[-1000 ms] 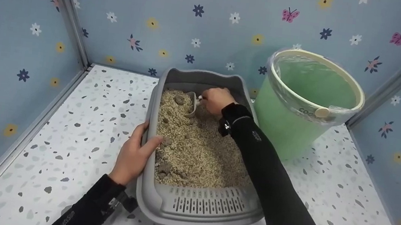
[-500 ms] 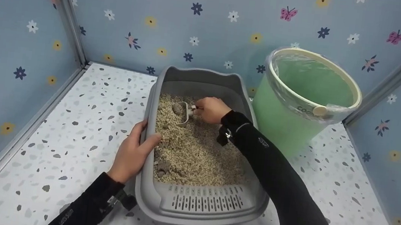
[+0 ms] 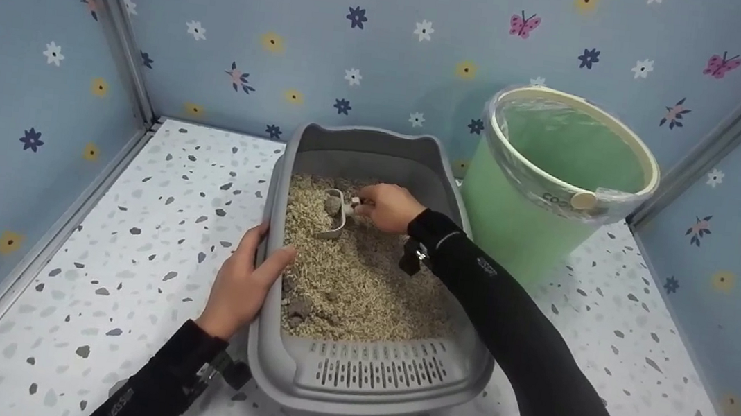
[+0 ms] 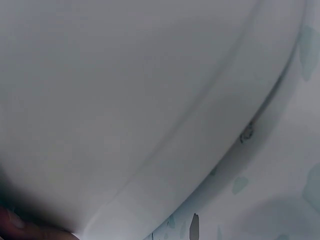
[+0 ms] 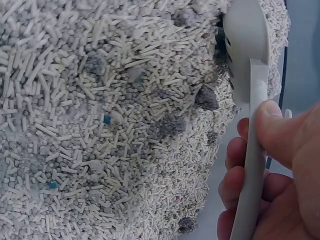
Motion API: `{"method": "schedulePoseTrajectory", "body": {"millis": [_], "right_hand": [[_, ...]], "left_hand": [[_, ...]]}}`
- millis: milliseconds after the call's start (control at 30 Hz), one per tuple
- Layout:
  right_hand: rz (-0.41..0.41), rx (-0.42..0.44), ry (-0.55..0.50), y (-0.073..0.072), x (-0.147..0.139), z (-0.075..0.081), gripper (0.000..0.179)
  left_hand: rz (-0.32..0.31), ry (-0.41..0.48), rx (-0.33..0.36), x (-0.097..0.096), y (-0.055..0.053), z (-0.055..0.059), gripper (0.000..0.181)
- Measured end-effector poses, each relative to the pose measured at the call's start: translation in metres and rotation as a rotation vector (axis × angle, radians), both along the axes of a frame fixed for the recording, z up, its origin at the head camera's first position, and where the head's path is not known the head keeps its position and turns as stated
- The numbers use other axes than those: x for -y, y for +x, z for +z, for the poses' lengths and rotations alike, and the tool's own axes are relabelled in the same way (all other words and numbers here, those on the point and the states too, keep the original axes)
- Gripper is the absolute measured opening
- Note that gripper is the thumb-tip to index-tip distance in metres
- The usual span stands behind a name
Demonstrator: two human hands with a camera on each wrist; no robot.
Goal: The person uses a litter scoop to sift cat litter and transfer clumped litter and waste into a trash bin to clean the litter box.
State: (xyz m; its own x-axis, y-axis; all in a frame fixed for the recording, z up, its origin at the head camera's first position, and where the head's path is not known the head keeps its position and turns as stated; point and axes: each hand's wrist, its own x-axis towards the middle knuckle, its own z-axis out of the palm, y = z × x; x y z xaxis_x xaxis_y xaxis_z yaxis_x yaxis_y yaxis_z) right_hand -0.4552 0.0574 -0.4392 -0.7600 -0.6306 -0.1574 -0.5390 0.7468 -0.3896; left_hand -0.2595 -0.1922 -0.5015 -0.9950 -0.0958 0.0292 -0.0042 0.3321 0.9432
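A grey litter box (image 3: 348,401) stands on the floor, holding pellet litter (image 3: 368,291). My left hand (image 3: 241,287) grips its left rim, thumb over the inner side and fingers outside; in the left wrist view the box's outer wall (image 4: 110,90) fills most of the picture. Toward the back of the box, my right hand (image 3: 393,208) holds a pale litter scoop (image 5: 245,40) by its handle, fingers curled round it. The scoop's head is at the litter, with a dark clump (image 3: 332,205) at its mouth in the head view. Its underside is partly hidden.
A green bin (image 3: 515,224) with a clear liner stands right of the box, close behind my right forearm. More dark clumps (image 3: 298,309) lie along the litter's left side. Patterned panels (image 3: 389,43) wall in the speckled floor (image 3: 161,212).
My right hand has drawn the scoop toward me and slightly left, pulling litter away from the back wall. My left hand keeps its grip on the rim.
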Motion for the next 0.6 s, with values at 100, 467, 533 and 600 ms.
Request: {"method": "schedulePoseTrajectory", "body": {"millis": [100,467,533,600], "right_hand": [[-0.007,-0.027,-0.002,-0.0017,0.0002,-0.0015,0.039],[0.002,0.015,-0.028,-0.0035,-0.0026,-0.0009,0.037],[0.005,0.026,-0.025,-0.0029,-0.0030,-0.0008,0.037],[0.001,0.034,-0.024,-0.0029,-0.0031,-0.0013,0.036]], "left_hand": [[-0.001,0.006,-0.002,-0.0007,-0.0002,-0.0013,0.089],[-0.004,0.012,-0.007,-0.0004,-0.0012,-0.0014,0.085],[-0.003,0.014,-0.009,-0.0001,-0.0015,-0.0017,0.085],[-0.002,0.016,-0.011,0.0004,-0.0017,-0.0024,0.085]]}}
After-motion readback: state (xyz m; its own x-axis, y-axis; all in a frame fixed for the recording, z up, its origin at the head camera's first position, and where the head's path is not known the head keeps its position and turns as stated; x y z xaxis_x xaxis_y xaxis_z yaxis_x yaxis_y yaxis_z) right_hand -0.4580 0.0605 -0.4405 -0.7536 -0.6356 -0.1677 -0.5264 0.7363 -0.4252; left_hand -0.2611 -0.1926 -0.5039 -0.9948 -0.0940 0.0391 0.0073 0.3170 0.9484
